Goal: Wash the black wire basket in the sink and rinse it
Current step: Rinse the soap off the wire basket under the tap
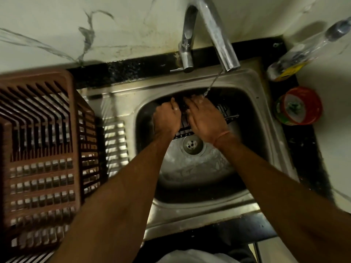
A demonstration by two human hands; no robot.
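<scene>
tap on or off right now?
On. A thin stream of water falls from the tap spout onto the black wire basket held in the sink.

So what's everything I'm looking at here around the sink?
wire basket: one, black, in the sink under both hands
sink: one, steel, centre, drain in its floor
tap: one, chrome, behind the sink, water running onto the basket
dish rack: one, brown plastic, left of the sink
bottle: one, clear with yellow label, lying on the counter at far right
round tub: one, red and green, right of the sink
left hand: one, fingers curled on the basket
right hand: one, fingers flat on the basket, orange thread at the wrist
</scene>
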